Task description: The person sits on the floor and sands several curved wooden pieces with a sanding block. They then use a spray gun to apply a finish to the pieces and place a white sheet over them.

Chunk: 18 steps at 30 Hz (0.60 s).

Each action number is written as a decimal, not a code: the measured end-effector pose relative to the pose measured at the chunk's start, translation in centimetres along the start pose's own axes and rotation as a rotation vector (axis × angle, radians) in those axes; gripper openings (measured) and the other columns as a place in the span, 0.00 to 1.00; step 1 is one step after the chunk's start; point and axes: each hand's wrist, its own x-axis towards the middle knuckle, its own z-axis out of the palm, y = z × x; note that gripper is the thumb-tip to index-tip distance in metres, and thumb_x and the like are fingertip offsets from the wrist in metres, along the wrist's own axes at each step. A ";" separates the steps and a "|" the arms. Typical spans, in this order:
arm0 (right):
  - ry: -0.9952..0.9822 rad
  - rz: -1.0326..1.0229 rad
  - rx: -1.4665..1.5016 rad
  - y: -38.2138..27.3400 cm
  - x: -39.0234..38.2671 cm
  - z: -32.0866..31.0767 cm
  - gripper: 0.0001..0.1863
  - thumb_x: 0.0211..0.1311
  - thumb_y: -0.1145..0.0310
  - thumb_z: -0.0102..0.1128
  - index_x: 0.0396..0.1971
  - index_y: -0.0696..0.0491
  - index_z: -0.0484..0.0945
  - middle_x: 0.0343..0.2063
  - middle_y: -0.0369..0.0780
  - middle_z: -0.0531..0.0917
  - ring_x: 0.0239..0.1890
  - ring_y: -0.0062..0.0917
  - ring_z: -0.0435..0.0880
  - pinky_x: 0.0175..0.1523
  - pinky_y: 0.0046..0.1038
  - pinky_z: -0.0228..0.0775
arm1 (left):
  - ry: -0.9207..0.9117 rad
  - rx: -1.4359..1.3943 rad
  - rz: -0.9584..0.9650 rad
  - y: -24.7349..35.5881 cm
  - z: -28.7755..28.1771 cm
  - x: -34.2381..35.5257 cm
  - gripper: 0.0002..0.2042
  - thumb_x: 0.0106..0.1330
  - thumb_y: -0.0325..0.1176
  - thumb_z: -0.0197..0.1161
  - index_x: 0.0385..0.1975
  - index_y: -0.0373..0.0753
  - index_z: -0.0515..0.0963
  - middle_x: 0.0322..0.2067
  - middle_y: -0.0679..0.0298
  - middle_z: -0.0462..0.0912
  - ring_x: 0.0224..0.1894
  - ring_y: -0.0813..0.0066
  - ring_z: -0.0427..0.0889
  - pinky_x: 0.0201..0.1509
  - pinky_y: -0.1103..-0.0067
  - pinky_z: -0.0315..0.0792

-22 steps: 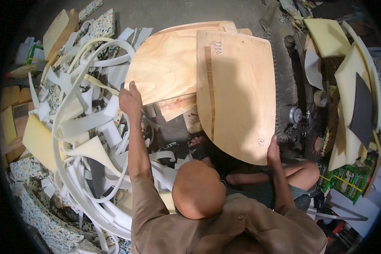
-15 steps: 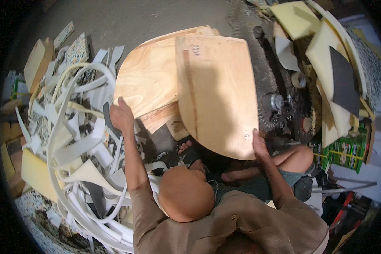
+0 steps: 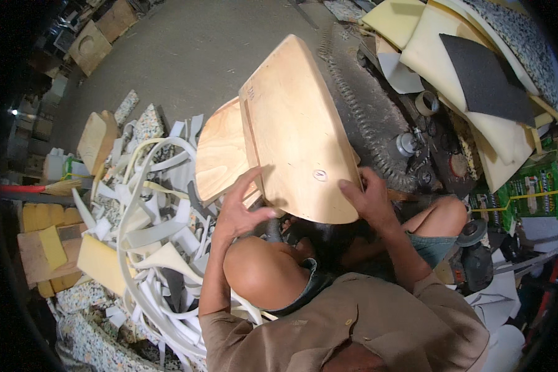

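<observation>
- Right hand (image 3: 373, 198), in the head view, is clamped on the curved plywood panel (image 3: 294, 130) at its near right edge.
- Left hand (image 3: 237, 211) has thumb and fingers apart beside the near left edge; contact unclear.
- Panel extends ahead of both hands, long axis pointing away, partly covering a second plywood panel (image 3: 220, 146).

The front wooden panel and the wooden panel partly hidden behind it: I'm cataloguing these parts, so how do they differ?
The front panel shows nearly whole, while the rear panel is partly covered by it. The front panel bears a circled mark; the visible part of the rear panel shows only wavy grain. The right hand grips the front panel, away from the visible part of the rear panel. Both are pale wood with a curved edge.
</observation>
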 end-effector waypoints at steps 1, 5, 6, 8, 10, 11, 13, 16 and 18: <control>-0.021 -0.048 -0.080 -2.2 0.3 0.1 0.25 0.56 0.56 0.69 0.41 0.64 0.75 0.33 0.51 0.84 0.36 0.36 0.85 0.43 0.37 0.76 | -0.070 0.061 0.027 2.5 -0.4 0.1 0.49 0.41 0.41 0.81 0.67 0.39 0.65 0.64 0.52 0.70 0.66 0.60 0.70 0.68 0.69 0.64; -0.038 -0.314 -0.245 -10.4 2.2 3.8 0.32 0.56 0.58 0.68 0.53 0.61 0.67 0.38 0.53 0.83 0.38 0.43 0.87 0.46 0.41 0.77 | -0.224 0.201 0.086 8.5 -1.2 0.8 0.64 0.30 0.44 0.86 0.73 0.43 0.53 0.68 0.52 0.64 0.70 0.58 0.65 0.69 0.67 0.63; -0.060 -0.325 -0.321 -12.0 3.1 5.0 0.27 0.59 0.57 0.62 0.51 0.61 0.68 0.36 0.56 0.83 0.38 0.50 0.85 0.46 0.47 0.75 | -0.189 -0.020 0.056 8.8 -1.3 0.5 0.65 0.31 0.47 0.85 0.74 0.43 0.50 0.69 0.52 0.63 0.70 0.57 0.64 0.69 0.65 0.63; -0.090 -0.341 -0.308 -14.2 4.0 7.9 0.16 0.62 0.65 0.55 0.43 0.61 0.68 0.27 0.56 0.83 0.32 0.53 0.85 0.42 0.51 0.75 | -0.107 -0.482 -0.001 8.4 -1.4 -1.4 0.68 0.33 0.55 0.84 0.75 0.44 0.46 0.69 0.54 0.62 0.70 0.56 0.63 0.69 0.62 0.62; -0.242 -0.396 -0.259 -14.6 3.9 10.7 0.16 0.63 0.67 0.55 0.41 0.64 0.66 0.23 0.57 0.81 0.29 0.56 0.83 0.38 0.52 0.75 | -0.140 -0.746 -0.036 6.9 -1.3 -2.8 0.62 0.44 0.75 0.66 0.75 0.45 0.46 0.71 0.58 0.60 0.69 0.59 0.65 0.67 0.59 0.65; -0.249 -0.408 -0.179 -14.2 3.4 12.1 0.15 0.64 0.67 0.53 0.42 0.63 0.67 0.23 0.56 0.81 0.29 0.54 0.84 0.37 0.50 0.75 | -0.035 -0.849 -0.101 5.8 -0.8 -3.6 0.58 0.48 0.74 0.64 0.74 0.45 0.47 0.70 0.58 0.60 0.69 0.58 0.65 0.67 0.58 0.65; -0.204 -0.473 -0.024 -13.0 2.3 14.6 0.12 0.66 0.68 0.52 0.41 0.61 0.69 0.24 0.54 0.82 0.28 0.51 0.84 0.35 0.46 0.75 | 0.087 -0.930 -0.175 4.1 -0.2 -5.3 0.53 0.55 0.71 0.61 0.73 0.44 0.49 0.69 0.57 0.62 0.68 0.56 0.66 0.67 0.57 0.66; -0.048 -0.566 0.266 -10.8 1.6 16.8 0.09 0.66 0.69 0.52 0.38 0.60 0.73 0.26 0.52 0.82 0.29 0.49 0.84 0.34 0.42 0.75 | 0.069 -0.969 -0.247 2.6 -0.1 -6.0 0.47 0.61 0.68 0.58 0.72 0.42 0.51 0.67 0.54 0.63 0.67 0.54 0.67 0.67 0.56 0.67; 0.026 -0.610 0.529 -9.0 2.1 16.6 0.07 0.65 0.71 0.53 0.36 0.60 0.74 0.28 0.52 0.82 0.31 0.52 0.82 0.36 0.44 0.75 | -0.007 -1.113 -0.273 1.4 0.8 -5.7 0.46 0.62 0.67 0.57 0.71 0.41 0.53 0.67 0.51 0.63 0.67 0.52 0.67 0.68 0.57 0.67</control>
